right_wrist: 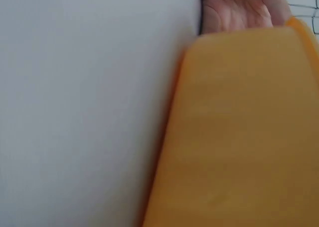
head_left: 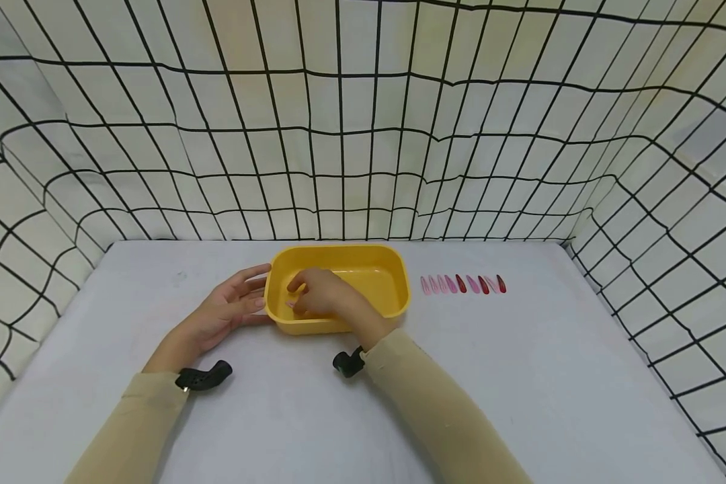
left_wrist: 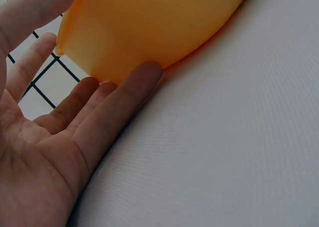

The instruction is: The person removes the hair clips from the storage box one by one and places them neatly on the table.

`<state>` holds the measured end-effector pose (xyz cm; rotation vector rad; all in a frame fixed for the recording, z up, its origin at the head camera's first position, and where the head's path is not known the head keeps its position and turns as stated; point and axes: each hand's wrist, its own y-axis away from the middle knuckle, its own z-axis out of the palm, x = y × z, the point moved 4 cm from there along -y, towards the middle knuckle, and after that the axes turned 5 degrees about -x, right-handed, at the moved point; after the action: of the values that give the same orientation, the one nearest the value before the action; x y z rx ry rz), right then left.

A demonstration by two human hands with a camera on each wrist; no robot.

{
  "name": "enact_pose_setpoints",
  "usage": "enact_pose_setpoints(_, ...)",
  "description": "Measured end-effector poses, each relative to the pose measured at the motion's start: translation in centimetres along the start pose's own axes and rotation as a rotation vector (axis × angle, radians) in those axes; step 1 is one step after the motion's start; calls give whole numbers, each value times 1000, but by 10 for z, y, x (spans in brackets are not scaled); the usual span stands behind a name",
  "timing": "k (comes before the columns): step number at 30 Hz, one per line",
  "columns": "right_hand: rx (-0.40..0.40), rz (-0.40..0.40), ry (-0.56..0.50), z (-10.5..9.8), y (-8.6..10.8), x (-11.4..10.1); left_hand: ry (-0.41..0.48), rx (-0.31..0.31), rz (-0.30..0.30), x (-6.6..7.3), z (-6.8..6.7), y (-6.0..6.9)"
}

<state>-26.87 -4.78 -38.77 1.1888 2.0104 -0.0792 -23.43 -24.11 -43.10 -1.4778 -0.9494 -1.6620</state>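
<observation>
A yellow plastic basin [head_left: 369, 325] stands on the table. My left hand [head_left: 225, 310] touches its left end with the fingers extended; in the left wrist view the fingertips rest against the basin's outer wall [left_wrist: 164, 28]. My right hand [head_left: 322, 294] reaches over the near rim into the left part of the basin, its finger and thumb spread apart. Close to those fingertips is a small pink piece [head_left: 290, 304], probably a hair clip, too small to make out. The right wrist view shows only the basin's outer wall [right_wrist: 239, 137], not the right hand's fingers.
To the right of the basin, a row of several snap hair clips [head_left: 462, 284], pink and dark red, lies on the white tabletop [head_left: 550, 376]. Black wire grid [head_left: 357, 134] rises behind the table and along both sides.
</observation>
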Motion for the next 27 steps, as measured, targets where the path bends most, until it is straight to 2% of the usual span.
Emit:
enact_pose_setpoints(9,67,80,162,8,-6,-8,7,-11,19,1,0,0)
enact_pose_setpoints(15,75,110,181,8,-10,-5,9,-14,19,1,1,-1)
enact_pose_setpoints(18,88,75,89,5,-10,-2,7,-12,15,1,1,-2)
enact_pose_setpoints(27,136,-64,-401,-14,-4,11,23,-17,12,2,1,-1)
